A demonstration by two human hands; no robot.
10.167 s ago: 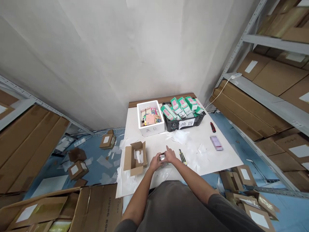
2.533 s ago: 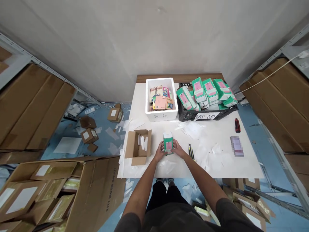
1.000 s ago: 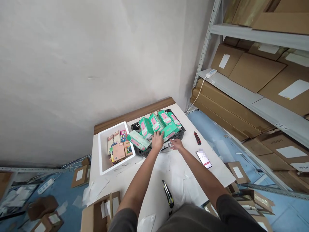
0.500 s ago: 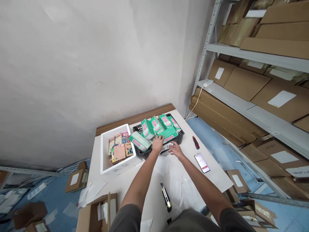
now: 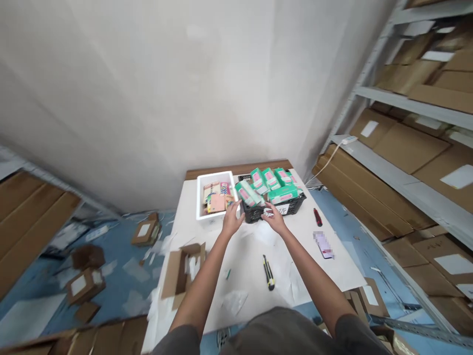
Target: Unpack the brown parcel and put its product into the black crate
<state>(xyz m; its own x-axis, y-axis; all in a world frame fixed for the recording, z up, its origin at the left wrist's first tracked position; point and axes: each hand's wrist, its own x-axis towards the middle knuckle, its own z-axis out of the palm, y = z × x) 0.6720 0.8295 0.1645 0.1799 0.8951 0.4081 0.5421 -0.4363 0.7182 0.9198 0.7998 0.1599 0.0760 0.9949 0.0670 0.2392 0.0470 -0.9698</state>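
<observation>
A black plastic basket [image 5: 254, 214] holds several green-and-pink cartons [image 5: 281, 193], one of them tilted over its front left edge. My left hand [image 5: 232, 220] is at the gap between that basket and the white foam box [image 5: 200, 197], fingers and thumb apart, with nothing held. At the basket's front, beside its white label [image 5: 283, 209], my right hand [image 5: 274, 220] has its fingers spread. It is close to the tilted carton [image 5: 250, 193]; whether it touches the carton or the basket I cannot tell. Books and small colourful packs [image 5: 217, 202] lie inside the foam box.
A yellow-and-black utility knife [image 5: 268, 272] lies mid-table. On the right are a red-and-black tool [image 5: 318, 217] and a phone [image 5: 324, 245]. An opened cardboard box [image 5: 178, 273] stands front left. Shelving with cartons [image 5: 402, 143] lines the right; more boxes [image 5: 146, 230] sit on the floor.
The camera view has shifted, so the table appears lower in it. My left hand has come off the cartons and moved left towards the foam box. My right hand stays at the basket's front.
</observation>
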